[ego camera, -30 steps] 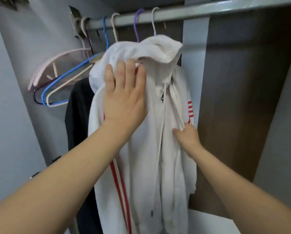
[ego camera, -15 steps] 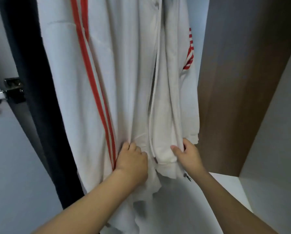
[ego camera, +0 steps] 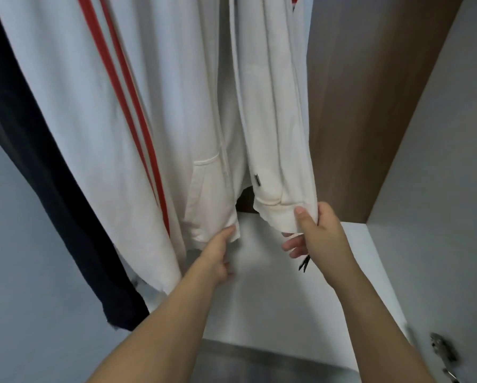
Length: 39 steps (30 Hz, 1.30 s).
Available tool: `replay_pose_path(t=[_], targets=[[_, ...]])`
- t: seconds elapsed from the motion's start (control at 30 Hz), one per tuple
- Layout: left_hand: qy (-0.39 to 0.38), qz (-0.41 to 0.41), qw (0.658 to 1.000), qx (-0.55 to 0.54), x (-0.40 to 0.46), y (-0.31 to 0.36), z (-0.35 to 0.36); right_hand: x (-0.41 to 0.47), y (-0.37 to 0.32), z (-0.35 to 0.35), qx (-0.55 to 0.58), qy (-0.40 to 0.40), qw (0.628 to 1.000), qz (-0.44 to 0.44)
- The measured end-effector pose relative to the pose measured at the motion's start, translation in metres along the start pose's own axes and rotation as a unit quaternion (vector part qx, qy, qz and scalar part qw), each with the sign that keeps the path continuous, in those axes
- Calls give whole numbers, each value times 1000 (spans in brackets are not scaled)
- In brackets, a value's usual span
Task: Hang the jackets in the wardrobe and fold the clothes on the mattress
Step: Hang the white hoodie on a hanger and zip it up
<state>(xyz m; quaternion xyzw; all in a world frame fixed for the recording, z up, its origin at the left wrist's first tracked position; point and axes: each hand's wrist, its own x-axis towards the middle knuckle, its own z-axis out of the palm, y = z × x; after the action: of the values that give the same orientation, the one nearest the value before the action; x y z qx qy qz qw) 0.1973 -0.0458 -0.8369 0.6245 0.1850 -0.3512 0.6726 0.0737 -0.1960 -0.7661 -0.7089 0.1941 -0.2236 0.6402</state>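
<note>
Head view: white jacket (ego camera: 154, 106) hangs inside the wardrobe, front unzipped, two red stripes running down its left sleeve; top of the garment and its hanger are out of frame. Left hand (ego camera: 218, 255) is at the bottom hem of the left front panel, thumb on the fabric edge near the pocket seam, remaining fingers curled under the hem, so it pinches that edge. Right hand (ego camera: 317, 239) grips the bottom hem of the right front panel: thumb pressed on the front of the cloth, fingers wrapped behind and below it. Small dark zipper pull (ego camera: 303, 265) dangles just under the right hand. A dark tag (ego camera: 257, 180) sits on the inner edge of the right panel above the hem. The two panels hang apart, with a gap between them at hem level. Dark garment (ego camera: 38, 175) hangs just left of the white jacket, touching it along the sleeve. White wardrobe floor (ego camera: 370, 272) lies below both hands, brown back panel (ego camera: 370, 92) behind the jacket, pale side wall at right. Metal hinge (ego camera: 441, 351) at lower right, blurred.
</note>
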Motion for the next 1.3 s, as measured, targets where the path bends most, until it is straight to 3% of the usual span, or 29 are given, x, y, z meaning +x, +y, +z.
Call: replay_pose_path(t=[0.13,0.2,0.27,0.33,0.4,0.47,0.57,0.67,0.8,1.03,1.17,1.3], targets=[[-59,73,978,-184,4,-5,17,-6,-12,-11,50,-43,993,100],[-77,90,976,-184,1,-8,26,-7,-15,-20,132,-54,981,134],[-96,117,981,-119,-12,-12,33,-7,-15,-30,233,-76,955,165],[-148,139,972,-115,-34,-9,33,-7,-14,-36,339,-117,915,186],[-230,136,945,-188,-61,-2,25,-8,-13,-36,453,-138,860,188],[-294,123,919,-232,-87,3,13,-11,-11,-30,522,-126,826,170],[-323,73,923,-198,-113,-2,-1,-14,-8,-15,556,-78,813,154],[-314,79,933,-159,-123,-4,-6,-14,-2,-7,552,-65,814,165],[-260,126,928,-237,-126,4,-2,-20,0,-3,495,-103,835,217],[-282,147,929,-188,-127,10,-3,-32,-4,14,409,-240,840,265],[-280,236,927,-83,-125,13,-9,-34,-2,15,401,-267,849,218],[-234,371,899,-22,-128,9,-8,-30,0,6,371,-303,863,159]])
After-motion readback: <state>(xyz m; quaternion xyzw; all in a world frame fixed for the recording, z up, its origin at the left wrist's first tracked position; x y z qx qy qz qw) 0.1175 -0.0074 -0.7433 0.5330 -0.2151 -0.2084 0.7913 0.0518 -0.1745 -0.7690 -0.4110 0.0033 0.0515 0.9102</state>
